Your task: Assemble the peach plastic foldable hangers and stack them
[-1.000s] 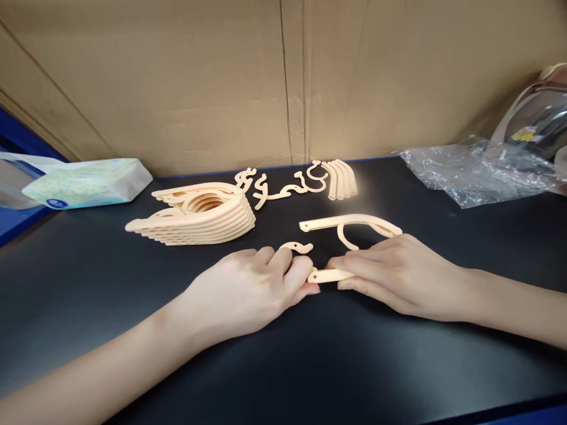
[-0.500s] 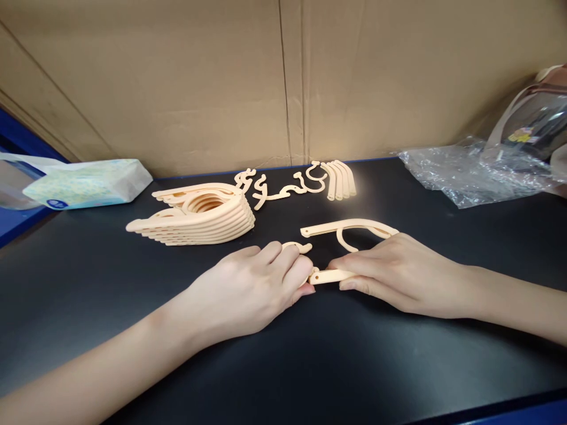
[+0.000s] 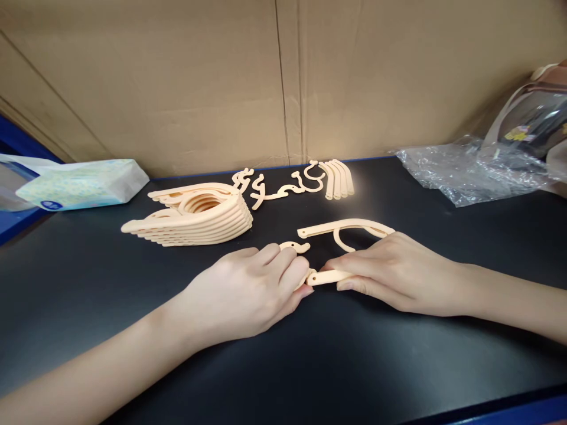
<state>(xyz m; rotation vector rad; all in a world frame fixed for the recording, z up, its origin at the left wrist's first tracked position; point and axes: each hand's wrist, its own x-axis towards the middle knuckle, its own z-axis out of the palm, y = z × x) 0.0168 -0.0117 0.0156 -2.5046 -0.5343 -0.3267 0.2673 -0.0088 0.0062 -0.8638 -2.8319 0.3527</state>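
Observation:
My left hand [image 3: 261,289] is closed around a small cream plastic hanger hook piece [image 3: 300,247], whose curved end sticks out beyond the knuckles. In my right hand [image 3: 398,271], thumb and fingers pinch a cream hanger arm [image 3: 326,277] with a hole near its end. That end meets the piece at my left fingertips; whether they are joined I cannot tell. Behind my right hand a second hanger arm [image 3: 343,225] with a curved strip beneath it lies on the black table [image 3: 283,378], one end hidden by the fingers.
A nested stack of cream hangers [image 3: 208,227] stands at the left. Behind lie loose hook pieces [image 3: 287,190] and several hanger arms [image 3: 340,179]. A tissue pack [image 3: 88,184] is far left; a clear plastic bag [image 3: 460,171] is right. A cardboard wall [image 3: 199,82] closes the back.
The view has shifted very slightly, moving everything a little to the left. Both hands keep the same grip, and the hanger pieces stay nearly where they were.

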